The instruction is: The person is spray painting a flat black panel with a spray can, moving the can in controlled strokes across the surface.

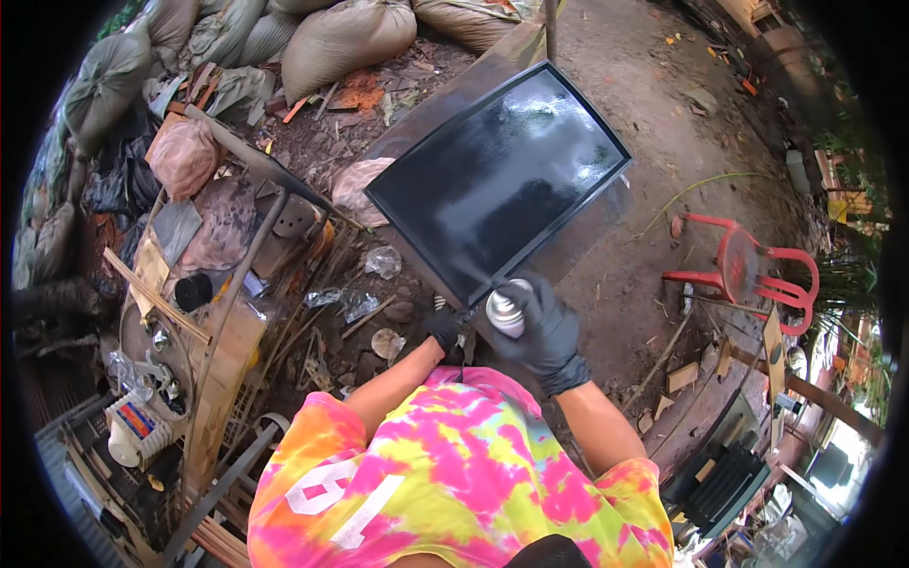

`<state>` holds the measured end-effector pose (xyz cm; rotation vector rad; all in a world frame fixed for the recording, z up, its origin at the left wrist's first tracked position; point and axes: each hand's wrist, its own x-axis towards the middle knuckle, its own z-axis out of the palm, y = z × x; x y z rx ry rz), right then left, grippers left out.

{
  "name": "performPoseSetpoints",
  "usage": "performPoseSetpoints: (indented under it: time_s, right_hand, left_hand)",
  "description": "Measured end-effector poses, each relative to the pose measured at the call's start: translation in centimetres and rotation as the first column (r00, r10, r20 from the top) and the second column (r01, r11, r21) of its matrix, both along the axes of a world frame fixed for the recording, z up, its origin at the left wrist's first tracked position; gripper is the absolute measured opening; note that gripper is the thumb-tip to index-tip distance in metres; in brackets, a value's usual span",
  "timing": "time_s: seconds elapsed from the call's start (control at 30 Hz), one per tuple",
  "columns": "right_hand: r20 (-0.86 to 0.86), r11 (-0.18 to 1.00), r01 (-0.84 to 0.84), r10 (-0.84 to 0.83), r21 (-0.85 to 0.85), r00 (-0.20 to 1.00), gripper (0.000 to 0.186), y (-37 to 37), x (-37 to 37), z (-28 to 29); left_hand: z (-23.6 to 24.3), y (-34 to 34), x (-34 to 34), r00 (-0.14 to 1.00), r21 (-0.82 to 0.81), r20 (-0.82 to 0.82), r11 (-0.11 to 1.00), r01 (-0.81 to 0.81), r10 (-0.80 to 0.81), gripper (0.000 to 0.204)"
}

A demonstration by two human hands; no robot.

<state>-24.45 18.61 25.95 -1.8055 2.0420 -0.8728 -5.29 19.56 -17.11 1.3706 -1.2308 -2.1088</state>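
Note:
A black rectangular framed panel (483,180) with a glossy, reflective top lies on a dark board (426,114) in front of me. My right hand (544,336), in a black glove, is shut on a white and silver spray can (507,312) at the panel's near corner, and a faint mist shows by its nozzle. My left hand (445,325), also gloved, is low beside that corner, partly hidden; I cannot make out what its fingers hold or touch.
Stuffed sacks (346,47) line the upper left. A cluttered stand (227,360) with scraps and cans is at my left. A red plastic chair (739,270) stands at right, near wood offcuts (682,377). Bare dirt (682,114) runs behind the panel.

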Motion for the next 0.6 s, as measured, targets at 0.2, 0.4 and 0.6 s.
performPoseSetpoints:
  time_s: [0.2, 0.4, 0.6]
  right_hand:
    - [-0.039, 0.996, 0.077, -0.075, 0.042, 0.996, 0.063, -0.4, -2.4, -0.4]
    - [-0.054, 0.971, 0.237, -0.237, -0.005, 0.97, 0.051, -3.1, -8.8, -0.1]
    - [-0.12, 0.926, 0.377, -0.378, -0.033, 0.918, 0.057, -7.7, -17.3, -0.6]
  left_hand:
    - [4.1, -0.2, -0.9, 0.981, 0.122, -0.19, 0.992, -0.023, 0.046, 0.051]
    - [7.2, -1.1, -0.6, 0.992, -0.174, 0.011, 0.977, 0.127, -0.127, 0.035]
    - [9.0, -1.1, -0.9, 0.994, -0.114, 0.106, 0.992, 0.052, -0.04, 0.036]
